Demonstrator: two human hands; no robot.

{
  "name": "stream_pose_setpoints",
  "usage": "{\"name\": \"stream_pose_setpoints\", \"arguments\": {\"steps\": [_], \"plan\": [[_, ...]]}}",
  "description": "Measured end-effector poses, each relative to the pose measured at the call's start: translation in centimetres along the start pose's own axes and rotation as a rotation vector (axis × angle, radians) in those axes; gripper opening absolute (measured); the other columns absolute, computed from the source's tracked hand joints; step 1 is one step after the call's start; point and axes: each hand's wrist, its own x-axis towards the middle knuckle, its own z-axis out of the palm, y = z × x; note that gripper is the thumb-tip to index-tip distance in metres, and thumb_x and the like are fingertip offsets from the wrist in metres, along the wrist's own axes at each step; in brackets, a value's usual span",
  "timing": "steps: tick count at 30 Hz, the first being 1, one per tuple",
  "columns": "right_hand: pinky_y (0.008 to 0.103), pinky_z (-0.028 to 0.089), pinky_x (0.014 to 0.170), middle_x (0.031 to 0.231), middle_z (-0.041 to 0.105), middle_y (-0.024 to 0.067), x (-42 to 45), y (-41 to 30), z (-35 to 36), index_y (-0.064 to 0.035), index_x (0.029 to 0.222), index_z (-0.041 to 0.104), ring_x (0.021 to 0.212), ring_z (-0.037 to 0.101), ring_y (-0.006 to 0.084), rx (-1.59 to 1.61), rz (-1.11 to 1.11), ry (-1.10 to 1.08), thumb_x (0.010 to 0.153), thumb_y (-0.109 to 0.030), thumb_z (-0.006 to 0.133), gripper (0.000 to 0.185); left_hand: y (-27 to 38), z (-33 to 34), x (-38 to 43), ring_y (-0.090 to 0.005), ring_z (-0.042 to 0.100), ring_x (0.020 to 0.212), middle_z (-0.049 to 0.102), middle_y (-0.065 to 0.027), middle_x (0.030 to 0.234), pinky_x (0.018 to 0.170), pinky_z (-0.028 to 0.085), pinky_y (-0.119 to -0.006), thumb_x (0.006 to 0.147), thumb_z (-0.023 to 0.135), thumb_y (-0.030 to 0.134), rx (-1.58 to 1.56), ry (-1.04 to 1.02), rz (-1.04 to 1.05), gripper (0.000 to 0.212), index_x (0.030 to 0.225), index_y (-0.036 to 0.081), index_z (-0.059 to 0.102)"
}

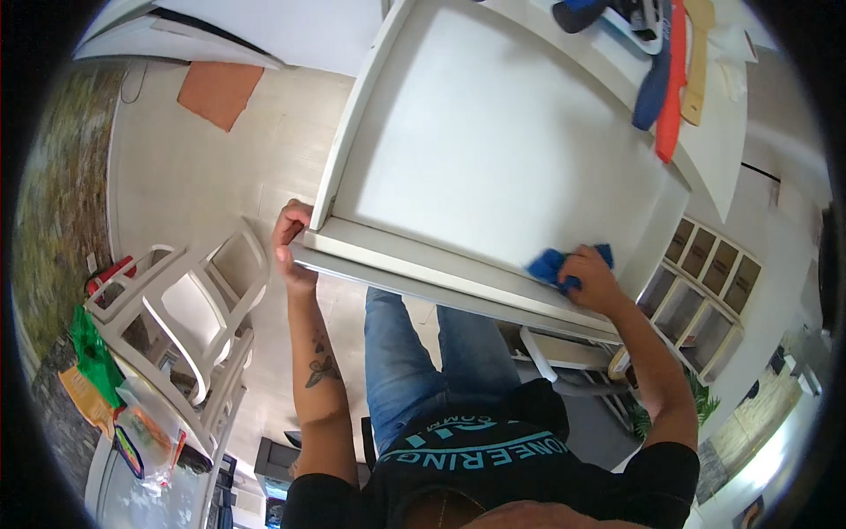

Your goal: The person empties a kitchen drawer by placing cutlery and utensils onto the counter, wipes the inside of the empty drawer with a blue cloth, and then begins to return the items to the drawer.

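A white drawer [476, 145], pulled out in front of me, has a bare pale bottom with shadows across it. My left hand [291, 244] grips the drawer's front panel [423, 268] at its left corner, fingers curled over the end. Inside the near right corner, my right hand [591, 279] holds a crumpled blue cloth [550, 266] against the drawer bottom, close to the inner side of the front panel. Part of the cloth sticks out past the fingers on both sides.
Several utensils, including a red-handled one [672, 99] and a wooden one [697, 66], lie on the white countertop [717, 149] beyond the drawer. White chairs [192, 311] and a table [155, 492] with bags stand at left. An orange mat [220, 92] lies on the floor.
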Motion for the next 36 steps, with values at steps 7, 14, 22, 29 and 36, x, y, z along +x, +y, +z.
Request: {"name": "stream_pose_setpoints", "arguments": {"steps": [7, 14, 22, 29, 36], "plan": [[0.0445, 0.027, 0.103, 0.121, 0.05, 0.0121, -0.6, -3.2, -3.4, -0.0128, 0.11, 0.057, 0.119, 0.04, 0.0329, 0.192, 0.316, 0.435, 0.07, -0.025, 0.069, 0.043, 0.0, 0.6, 0.2, -0.0164, 0.04, 0.075, 0.041, -0.0053, 0.079, 0.07, 0.032, -0.029, 0.073, 0.038, 0.071, -0.029, 0.021, 0.019, 0.068, 0.08, 0.004, 0.044], [0.0549, 0.016, 0.106, 0.137, 0.036, 0.0113, 1.1, -1.4, 0.7, -0.0171, 0.122, 0.052, 0.13, 0.027, 0.0335, -0.204, -0.052, 0.314, 0.075, -0.031, 0.066, 0.05, -0.7, 0.0, -0.2, -0.017, 0.043, 0.076, 0.045, -0.0076, 0.08, 0.071, 0.033, -0.028, 0.074, 0.037, 0.067, -0.05, 0.045, 0.058, 0.066, 0.08, 0.002, 0.046], [0.0588, 0.022, 0.103, 0.128, 0.044, 0.0067, 15.3, -9.0, 3.7, -0.0221, 0.1, 0.066, 0.121, 0.036, 0.0367, -0.161, -0.447, 0.62, 0.074, -0.018, 0.055, 0.028, -1.0, -0.1, -0.1, -0.0187, 0.042, 0.077, 0.045, -0.0086, 0.079, 0.07, 0.032, -0.03, 0.073, 0.037, 0.068, -0.08, 0.053, 0.055, 0.067, 0.079, 0.002, 0.046], [0.0559, 0.018, 0.105, 0.135, 0.039, 0.0097, 16.6, -6.2, 1.5, -0.0179, 0.115, 0.057, 0.125, 0.032, 0.0374, -0.153, -0.346, 0.498, 0.075, -0.026, 0.06, 0.041, -0.7, -0.2, -0.7, -0.0184, 0.041, 0.074, 0.045, -0.0089, 0.079, 0.069, 0.032, -0.03, 0.072, 0.04, 0.07, -0.063, 0.108, 0.028, 0.068, 0.078, 0.003, 0.045], [0.0393, 0.037, 0.094, 0.113, 0.055, 0.0179, 8.4, 21.6, -6.8, -0.0022, 0.116, 0.051, 0.11, 0.047, 0.0313, 0.052, 0.549, 1.089, 0.084, -0.028, 0.057, 0.041, -1.2, 0.5, 0.4, -0.018, 0.041, 0.074, 0.044, -0.0082, 0.077, 0.068, 0.032, -0.03, 0.07, 0.042, 0.072, -0.139, 0.059, 0.025, 0.07, 0.078, 0.003, 0.045]]}}
